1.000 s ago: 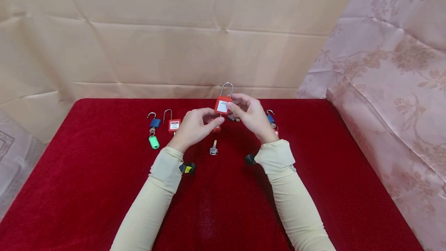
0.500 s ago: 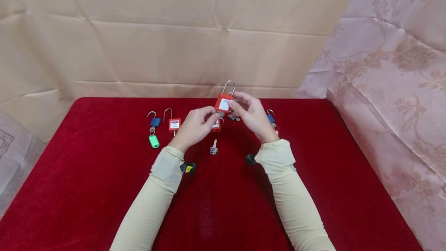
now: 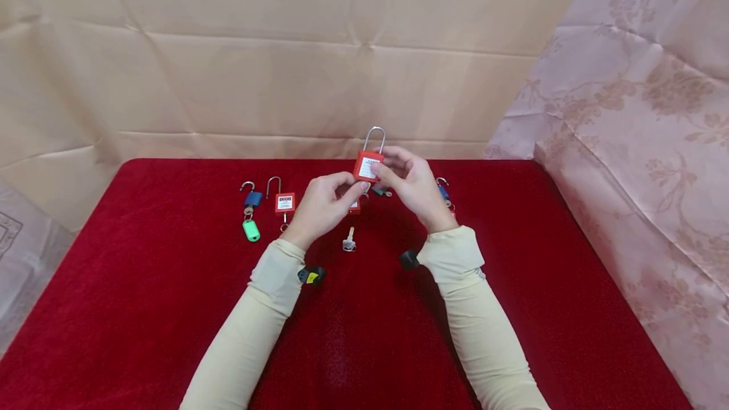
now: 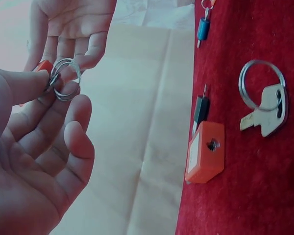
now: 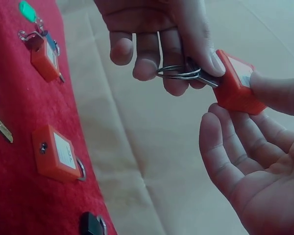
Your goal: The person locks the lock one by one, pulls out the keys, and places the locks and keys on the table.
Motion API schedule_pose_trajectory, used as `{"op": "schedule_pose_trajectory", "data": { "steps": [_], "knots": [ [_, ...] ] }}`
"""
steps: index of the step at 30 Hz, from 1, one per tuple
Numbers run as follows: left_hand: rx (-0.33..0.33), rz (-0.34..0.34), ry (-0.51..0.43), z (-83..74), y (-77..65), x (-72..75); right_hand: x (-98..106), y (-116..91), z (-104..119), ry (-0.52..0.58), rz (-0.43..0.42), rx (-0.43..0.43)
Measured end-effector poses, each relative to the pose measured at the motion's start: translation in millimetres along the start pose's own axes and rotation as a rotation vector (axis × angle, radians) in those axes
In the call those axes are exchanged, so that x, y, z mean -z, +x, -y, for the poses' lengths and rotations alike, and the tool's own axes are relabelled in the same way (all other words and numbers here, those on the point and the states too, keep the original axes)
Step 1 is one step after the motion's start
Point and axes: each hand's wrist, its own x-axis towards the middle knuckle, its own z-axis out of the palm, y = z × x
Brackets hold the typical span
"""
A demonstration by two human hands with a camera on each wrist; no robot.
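Above the table my right hand [image 3: 414, 188] holds a red padlock [image 3: 369, 167] by its body, thumb on the white label. Its tall metal shackle points up. My left hand [image 3: 323, 206] pinches a key [image 5: 208, 78] at the padlock's lower end; the key's blade meets the base, and how deep it sits I cannot tell. A split ring [image 4: 66, 81] hangs from the key. Below the hands, a second red padlock [image 5: 55, 152] lies on the table, its keyhole bare. A loose key [image 3: 350, 242] with a ring lies in front of it.
On the red cloth [image 3: 547, 309] to the left lie a red padlock [image 3: 285, 202] with a key in it and a blue padlock [image 3: 253, 198] with a green tag [image 3: 251, 230]. A dark padlock [image 4: 201, 108] lies behind. Another blue padlock [image 3: 443, 192] is partly hidden by my right hand.
The held padlock has risen slightly. My left thumb and fingers have shifted up and right along with the key, staying at the padlock's base. Things on the table have not moved.
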Motion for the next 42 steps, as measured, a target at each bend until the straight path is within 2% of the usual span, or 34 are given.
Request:
{"op": "schedule_pose_trajectory", "data": {
  "steps": [6,15,22,26,29,32,35,38,42],
  "knots": [
    [0.008,0.007,-0.033,0.3,-1.1,-2.8,1.1,0.0,1.4,-0.001,-0.014,-0.008],
    [-0.023,0.017,0.0,-1.1,0.7,0.7,-5.2,0.4,1.0,0.04,-0.077,-0.012],
    [0.011,0.069,-0.047,-3.1,0.2,5.8,-9.0,0.1,-0.8,0.09,-0.081,-0.033],
    [0.022,0.077,-0.044,-3.4,-0.1,7.2,-9.4,0.2,0.1,0.105,-0.077,-0.039],
    [0.019,0.125,0.037,-2.1,-1.5,6.3,-4.4,0.6,2.7,0.186,-0.106,-0.038],
    [0.014,0.21,0.12,0.3,-3.3,3.0,8.6,-1.0,7.6,0.302,-0.206,0.007],
    [0.016,0.26,0.129,0.9,-5.1,0.2,22.0,-4.5,13.7,0.388,-0.286,0.058],
    [0.02,0.253,0.118,0.4,-7.0,1.1,27.0,-5.4,17.3,0.411,-0.274,0.056],
    [0.028,0.241,0.095,2.6,-8.5,4.0,23.1,-3.6,18.0,0.388,-0.233,0.031]
  ]
}}
